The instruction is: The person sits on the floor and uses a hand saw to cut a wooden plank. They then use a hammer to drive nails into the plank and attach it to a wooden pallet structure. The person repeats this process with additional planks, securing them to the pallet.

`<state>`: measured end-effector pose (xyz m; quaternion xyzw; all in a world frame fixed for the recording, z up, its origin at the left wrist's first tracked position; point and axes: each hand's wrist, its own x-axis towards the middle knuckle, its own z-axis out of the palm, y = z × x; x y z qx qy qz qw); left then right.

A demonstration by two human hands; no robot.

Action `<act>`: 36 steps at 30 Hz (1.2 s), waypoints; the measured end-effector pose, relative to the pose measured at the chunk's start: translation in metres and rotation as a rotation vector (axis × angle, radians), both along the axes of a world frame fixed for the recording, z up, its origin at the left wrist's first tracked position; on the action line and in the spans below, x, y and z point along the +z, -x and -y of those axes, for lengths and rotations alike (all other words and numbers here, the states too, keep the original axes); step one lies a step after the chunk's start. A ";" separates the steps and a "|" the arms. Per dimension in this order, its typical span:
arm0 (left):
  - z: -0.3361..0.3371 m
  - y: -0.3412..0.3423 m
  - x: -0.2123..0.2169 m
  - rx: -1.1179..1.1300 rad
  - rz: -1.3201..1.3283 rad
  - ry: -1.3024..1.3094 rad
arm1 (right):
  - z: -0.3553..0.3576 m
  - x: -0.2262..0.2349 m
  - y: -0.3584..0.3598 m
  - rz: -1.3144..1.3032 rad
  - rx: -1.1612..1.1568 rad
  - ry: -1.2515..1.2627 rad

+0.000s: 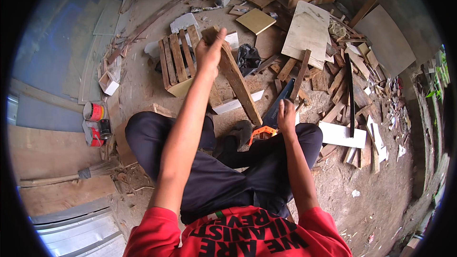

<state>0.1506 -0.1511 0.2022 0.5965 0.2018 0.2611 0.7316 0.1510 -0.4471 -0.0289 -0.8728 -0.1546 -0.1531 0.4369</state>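
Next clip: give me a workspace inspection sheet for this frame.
Surface: dirt floor, dusty, strewn with chips.
Job's things: wooden plank, tilted; handsaw with orange handle, lying beneath it.
Clutter: small slatted pallet, plywood sheets, offcut pile, paint cans, brush.
Hands: left hand grips the plank's top end; right hand on the saw.
Cables: nothing seen.
Surroundings: metal sheets at left.

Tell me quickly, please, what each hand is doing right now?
Left hand: closed around the top of the wooden plank.
Right hand: closed on the handsaw by its handle.
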 end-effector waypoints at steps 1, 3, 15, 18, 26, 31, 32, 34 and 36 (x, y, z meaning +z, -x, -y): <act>-0.008 -0.006 0.003 0.052 -0.033 0.031 | -0.003 0.006 0.009 -0.244 0.160 -0.120; -0.031 -0.019 0.009 0.131 -0.102 0.037 | -0.013 0.019 0.032 -0.579 0.450 -0.338; -0.063 -0.068 0.033 -0.101 -0.373 -0.159 | -0.034 0.042 0.065 -0.922 0.531 -0.996; -0.039 -0.074 0.038 -0.240 -0.387 -0.206 | -0.039 0.040 0.050 -0.856 0.466 -0.943; -0.087 -0.134 -0.073 -0.300 -0.415 -0.002 | -0.054 0.009 0.033 -1.002 0.335 -0.893; -0.082 -0.138 -0.153 -0.359 -0.581 -0.394 | -0.060 0.023 0.008 -1.013 0.231 -0.789; -0.082 -0.141 -0.175 -0.352 -0.568 -0.461 | -0.064 0.019 0.000 -0.999 0.241 -0.772; -0.101 -0.155 -0.247 -0.187 -0.335 -0.237 | -0.087 0.012 -0.020 -0.945 0.288 -0.722; -0.086 -0.170 -0.258 -0.197 -0.328 -0.185 | -0.092 0.003 -0.034 -0.930 0.207 -0.701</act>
